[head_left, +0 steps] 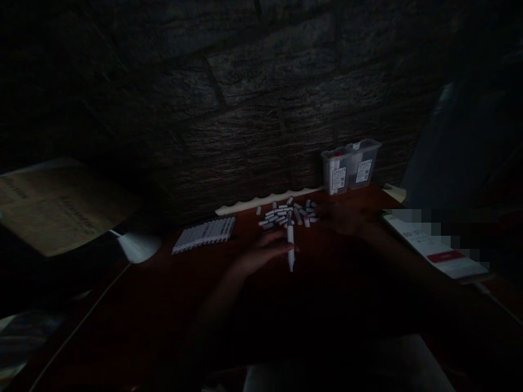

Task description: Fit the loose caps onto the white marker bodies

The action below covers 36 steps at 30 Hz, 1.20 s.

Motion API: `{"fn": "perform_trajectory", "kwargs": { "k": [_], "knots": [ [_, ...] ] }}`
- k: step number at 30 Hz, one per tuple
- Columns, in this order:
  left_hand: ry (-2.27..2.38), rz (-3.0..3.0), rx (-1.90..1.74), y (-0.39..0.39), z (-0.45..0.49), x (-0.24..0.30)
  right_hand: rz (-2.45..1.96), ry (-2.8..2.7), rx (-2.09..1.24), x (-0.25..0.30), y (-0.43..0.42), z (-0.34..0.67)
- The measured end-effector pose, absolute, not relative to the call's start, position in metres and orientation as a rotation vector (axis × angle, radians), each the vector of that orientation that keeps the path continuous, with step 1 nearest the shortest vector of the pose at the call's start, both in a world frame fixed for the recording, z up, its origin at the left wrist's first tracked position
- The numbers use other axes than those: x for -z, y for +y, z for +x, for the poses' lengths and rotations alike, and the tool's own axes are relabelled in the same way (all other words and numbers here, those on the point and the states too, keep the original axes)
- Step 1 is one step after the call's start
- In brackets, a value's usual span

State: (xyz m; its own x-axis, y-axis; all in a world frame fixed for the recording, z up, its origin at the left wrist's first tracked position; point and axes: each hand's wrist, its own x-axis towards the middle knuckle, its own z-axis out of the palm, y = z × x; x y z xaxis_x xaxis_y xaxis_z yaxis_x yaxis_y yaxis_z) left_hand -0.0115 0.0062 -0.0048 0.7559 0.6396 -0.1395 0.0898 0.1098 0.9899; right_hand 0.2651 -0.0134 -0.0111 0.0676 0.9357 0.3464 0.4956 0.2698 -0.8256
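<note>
The scene is very dark. My left hand (261, 253) is closed on a white marker (290, 247), held roughly upright over the red-brown table (163, 305). My right hand (347, 216) reaches to the edge of a pile of small marker caps (288, 213); its fingers are too dark to read. A neat row of white markers (204, 235) lies to the left of the pile.
Two clear plastic boxes (351, 166) with labels stand at the back by the dark stone wall. A white strip (265, 200) lies behind the pile. A white and red paper (437, 247) sits at the right, a cardboard box (53, 204) at the left.
</note>
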Motion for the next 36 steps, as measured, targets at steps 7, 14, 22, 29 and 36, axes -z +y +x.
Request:
{"fn": "perform_trajectory", "kwargs": {
  "k": [7,14,22,29,36],
  "knots": [
    [0.611,1.424,-0.452,0.006,-0.011,0.005,-1.15,-1.531,-0.746,-0.007,-0.021,0.247],
    [0.662,1.468,-0.464,0.005,-0.011,0.004,-0.907,-1.355,-0.962,-0.03,-0.034,0.227],
    [0.652,1.53,-0.438,0.005,-0.011,0.002,-0.893,-1.181,-1.123,-0.031,-0.035,0.227],
    [0.669,1.587,-0.376,0.002,-0.008,-0.003,-1.25,-1.386,-0.7,-0.026,-0.029,0.239],
    [0.685,1.644,-0.361,0.002,-0.007,-0.005,-1.737,-1.693,-0.344,-0.003,-0.022,0.25]
  ]
}}
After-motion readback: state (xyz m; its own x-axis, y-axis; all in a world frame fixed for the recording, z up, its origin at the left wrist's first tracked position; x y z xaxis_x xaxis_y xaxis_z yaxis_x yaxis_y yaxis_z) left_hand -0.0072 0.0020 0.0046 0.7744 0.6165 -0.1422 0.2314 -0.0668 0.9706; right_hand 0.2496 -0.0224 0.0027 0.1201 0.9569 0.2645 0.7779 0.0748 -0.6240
